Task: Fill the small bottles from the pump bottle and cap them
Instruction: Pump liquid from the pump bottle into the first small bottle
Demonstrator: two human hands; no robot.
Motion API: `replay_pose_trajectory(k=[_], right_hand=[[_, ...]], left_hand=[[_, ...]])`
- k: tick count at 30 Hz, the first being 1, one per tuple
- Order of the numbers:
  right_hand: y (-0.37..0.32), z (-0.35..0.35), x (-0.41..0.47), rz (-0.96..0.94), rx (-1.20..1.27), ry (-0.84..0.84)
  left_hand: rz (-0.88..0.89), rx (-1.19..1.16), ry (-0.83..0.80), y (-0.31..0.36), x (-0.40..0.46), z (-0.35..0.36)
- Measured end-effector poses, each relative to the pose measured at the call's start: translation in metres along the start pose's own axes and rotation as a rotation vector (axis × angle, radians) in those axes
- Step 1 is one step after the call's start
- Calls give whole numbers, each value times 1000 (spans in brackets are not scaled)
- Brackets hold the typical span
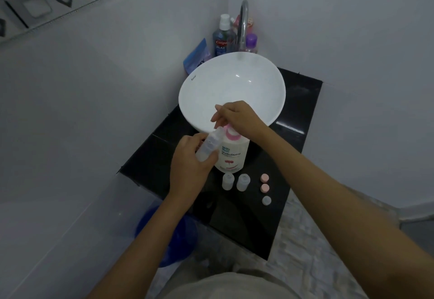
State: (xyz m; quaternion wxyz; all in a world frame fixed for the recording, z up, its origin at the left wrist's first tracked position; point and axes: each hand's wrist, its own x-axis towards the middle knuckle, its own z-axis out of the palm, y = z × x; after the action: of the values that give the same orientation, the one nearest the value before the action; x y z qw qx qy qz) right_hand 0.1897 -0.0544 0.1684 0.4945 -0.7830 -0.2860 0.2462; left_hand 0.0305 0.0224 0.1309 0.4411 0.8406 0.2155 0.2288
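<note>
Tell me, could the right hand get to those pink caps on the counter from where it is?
Probably yes. The right hand sits on the pump bottle, and the two pink caps lie on bare black counter just beneath that arm, with nothing over them. It would have to leave the pump first.

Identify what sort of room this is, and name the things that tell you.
Most likely a small bathroom: a white basin on a black counter under a chrome tap, with a mouthwash bottle in the tiled corner.

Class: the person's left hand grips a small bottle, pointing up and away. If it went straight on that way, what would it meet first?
Probably the pump bottle's pink pump head, under the right hand; the small bottle in the left hand already nearly touches it. Depth is unclear.
</note>
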Motion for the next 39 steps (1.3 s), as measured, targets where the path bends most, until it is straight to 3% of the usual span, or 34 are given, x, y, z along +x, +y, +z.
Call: replay_pose_trajectory(k=[20, 30, 39], right_hand=[[14, 4, 2, 7, 108, 15], [-3, -3, -3, 13, 139, -69], [12, 6, -2, 48, 55, 23]], left_hand=[[-37, -202, -3, 1, 1, 3], [-72, -252, -19, 1, 5, 0], [-110, -295, -42, -5, 6, 4]])
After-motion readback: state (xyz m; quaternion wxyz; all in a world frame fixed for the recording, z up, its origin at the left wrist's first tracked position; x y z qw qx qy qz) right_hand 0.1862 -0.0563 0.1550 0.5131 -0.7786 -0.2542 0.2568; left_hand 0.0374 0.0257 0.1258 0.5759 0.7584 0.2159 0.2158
